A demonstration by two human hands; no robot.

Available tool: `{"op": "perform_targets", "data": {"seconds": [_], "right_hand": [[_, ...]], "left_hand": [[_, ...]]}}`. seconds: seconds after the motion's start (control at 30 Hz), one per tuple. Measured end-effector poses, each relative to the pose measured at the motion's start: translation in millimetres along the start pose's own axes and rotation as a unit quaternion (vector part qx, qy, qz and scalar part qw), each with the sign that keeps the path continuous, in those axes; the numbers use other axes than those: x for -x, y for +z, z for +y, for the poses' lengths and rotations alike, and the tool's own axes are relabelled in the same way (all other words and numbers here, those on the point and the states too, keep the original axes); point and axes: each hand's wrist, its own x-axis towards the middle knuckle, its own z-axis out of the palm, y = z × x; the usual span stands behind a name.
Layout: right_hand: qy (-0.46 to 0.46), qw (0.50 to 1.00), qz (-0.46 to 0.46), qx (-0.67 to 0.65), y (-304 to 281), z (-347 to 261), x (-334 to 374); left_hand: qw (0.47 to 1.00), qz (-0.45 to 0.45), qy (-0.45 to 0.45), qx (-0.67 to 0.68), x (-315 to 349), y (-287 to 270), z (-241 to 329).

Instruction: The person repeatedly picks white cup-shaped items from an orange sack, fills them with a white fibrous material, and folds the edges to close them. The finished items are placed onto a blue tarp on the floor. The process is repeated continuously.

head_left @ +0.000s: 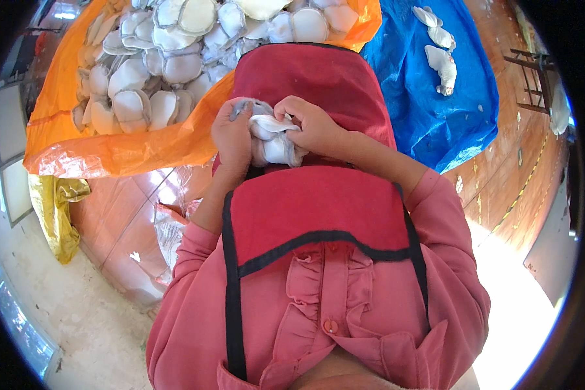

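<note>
Over my lap, a bundle of soft white and grey cloth pads is held between both hands. My left hand grips its left side, thumb toward the top where grey material shows. My right hand pinches a twisted white fold of cloth at the upper right of the bundle. Beyond, to the left, lies a heap of similar oval white pads with grey edges. How many pads are in the bundle cannot be made out.
The heap rests on an orange plastic sheet. At right, a blue tarp carries a few twisted white bundles. A red apron covers my front and lap. A yellow sack lies on the tiled floor at left.
</note>
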Motion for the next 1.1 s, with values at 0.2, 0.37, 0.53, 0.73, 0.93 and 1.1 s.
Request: {"op": "perform_targets", "data": {"seconds": [0.2, 0.37, 0.53, 0.73, 0.93, 1.1], "right_hand": [[-0.007, 0.998, -0.064, -0.016, -28.9, -6.9, 1.1], [0.07, 0.969, -0.073, -0.223, -16.7, -3.3, 1.6], [0.048, 0.992, -0.065, -0.102, -11.8, -8.8, -3.9], [0.072, 0.994, -0.014, -0.079, 4.7, -8.0, -9.3], [0.098, 0.995, 0.035, -0.012, 20.8, -7.3, -16.7], [0.071, 0.992, 0.102, 0.017, 25.6, 0.1, -19.4]], "left_hand": [[0.995, -0.065, 0.005, 0.081, 10.5, -6.0, 8.0], [0.987, -0.078, 0.014, 0.142, 6.4, -6.8, 7.5], [0.987, -0.049, 0.041, 0.144, 6.9, -5.1, 9.4], [0.998, 0.024, 0.049, 0.035, 5.0, 1.7, 22.1], [0.995, 0.067, 0.048, -0.05, -10.7, 2.3, 14.0], [0.996, 0.078, 0.02, 0.033, -13.4, 12.7, 13.0]]}}
